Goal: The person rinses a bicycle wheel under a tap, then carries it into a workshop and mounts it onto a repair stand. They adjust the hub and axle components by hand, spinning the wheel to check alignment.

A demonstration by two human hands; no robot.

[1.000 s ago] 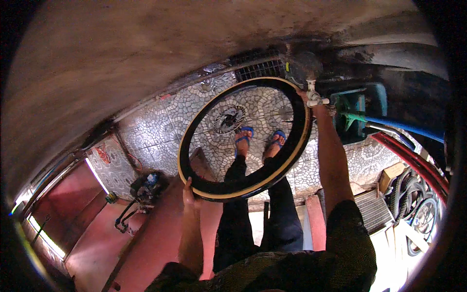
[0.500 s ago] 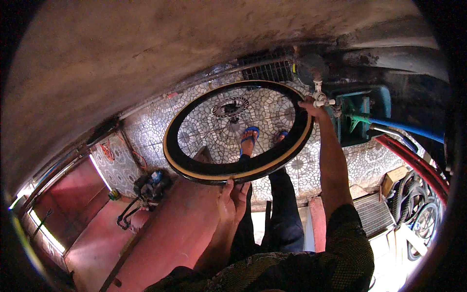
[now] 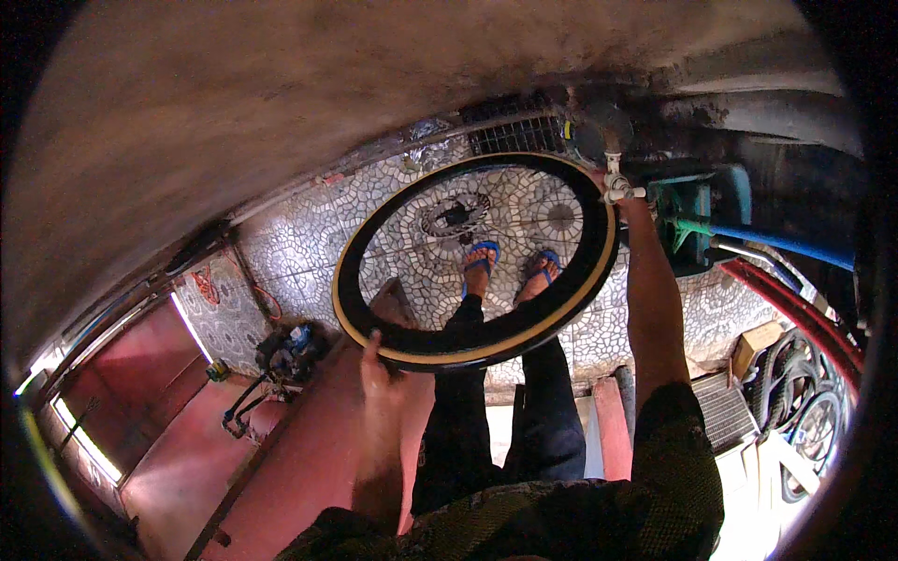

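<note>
"Left hand (image 3: 379,388)?"
"A finger at the lower-left edge of the tire (image 3: 449,356). It's blurred, so I can't tell if it grips."
"And the tire?"
"Tilted above the tiled floor (image 3: 304,248), a disc (image 3: 456,216) and sandals (image 3: 481,249) showing through its ring."
"Right hand (image 3: 632,207)?"
"Holding the tire's right edge, partly hidden by the tap (image 3: 617,189), near the green tub (image 3: 738,192)."

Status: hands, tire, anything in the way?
Right hand at right side of tire, partly behind white tap. Left hand blurred at lower left edge. Tire held over tiled floor. Tap obscures right grip.
</note>
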